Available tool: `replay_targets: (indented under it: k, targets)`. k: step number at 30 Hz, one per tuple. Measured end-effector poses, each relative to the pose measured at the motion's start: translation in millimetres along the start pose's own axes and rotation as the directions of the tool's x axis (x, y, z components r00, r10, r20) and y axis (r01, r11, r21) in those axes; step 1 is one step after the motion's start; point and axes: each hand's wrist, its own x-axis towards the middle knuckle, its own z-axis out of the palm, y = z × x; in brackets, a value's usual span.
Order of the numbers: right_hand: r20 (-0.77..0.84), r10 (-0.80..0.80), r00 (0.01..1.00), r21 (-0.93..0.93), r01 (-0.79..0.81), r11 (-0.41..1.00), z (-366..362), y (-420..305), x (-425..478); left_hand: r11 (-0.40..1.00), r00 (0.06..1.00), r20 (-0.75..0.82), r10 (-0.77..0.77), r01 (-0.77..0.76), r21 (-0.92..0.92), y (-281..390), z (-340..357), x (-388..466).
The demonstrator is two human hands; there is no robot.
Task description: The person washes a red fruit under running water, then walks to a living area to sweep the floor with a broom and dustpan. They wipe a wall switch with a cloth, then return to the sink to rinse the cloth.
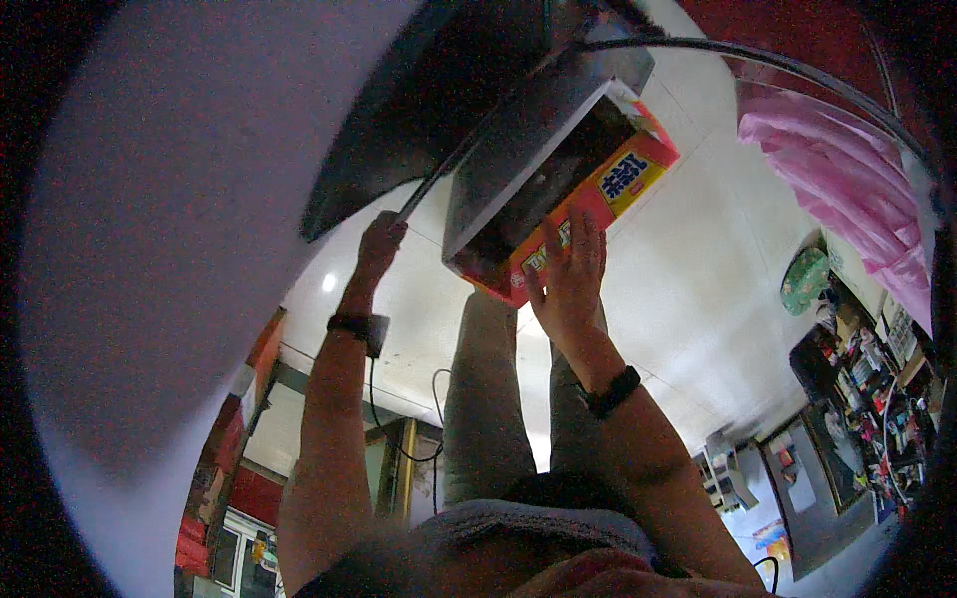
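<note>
My left hand (383,238) is closed around the end of a thin dark bar or edge (456,158), which slants up and away to the right. What this strip belongs to is hard to make out. My right hand (572,273) lies against the printed side of an open cardboard box (635,176), its fingertips at the rim. Red and yellow colour this side, and it bears writing. The box sits tilted in view in front of my legs, its inside dark, so any contents cannot be told. Both wrists wear dark bands.
Pale tiled floor (695,299) spreads around my legs (490,374). Pink cloth or plastic (837,172) hangs at the upper right, above cluttered small items (867,381). A black cable (404,451) loops at the left. One large grey surface (164,224) fills the left side.
</note>
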Motion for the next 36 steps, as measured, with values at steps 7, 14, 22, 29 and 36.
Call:
replay_targets:
  k: [7, 14, 22, 29, 36]
  targets:
    - [-0.139, -0.01, 0.99, 0.109, 0.025, 0.994, -82, -10, -23, 0.946, 0.99, -0.062, 0.124, -0.137, -0.294, 173, -29, -63]
    - [-0.345, 0.166, 0.924, 0.165, -0.114, 0.98, -152, 70, -30, 0.776, 0.739, -0.236, 0.631, -0.605, 0.18, 332, -36, -39]
    - [0.021, 0.425, 0.905, 0.998, -0.043, 0.043, -239, 174, 74, 0.838, 0.837, -0.127, 0.533, -0.542, -0.055, 527, -17, -4]
    - [0.174, 0.082, 0.981, 0.966, -0.153, -0.21, -269, 179, 162, 0.874, 0.86, -0.174, 0.48, -0.487, 0.006, 604, 21, 17]
    - [0.359, 0.117, 0.926, 0.926, -0.369, 0.077, -326, 150, 184, 0.868, 0.864, -0.251, 0.436, -0.478, -0.136, 620, 47, 11]
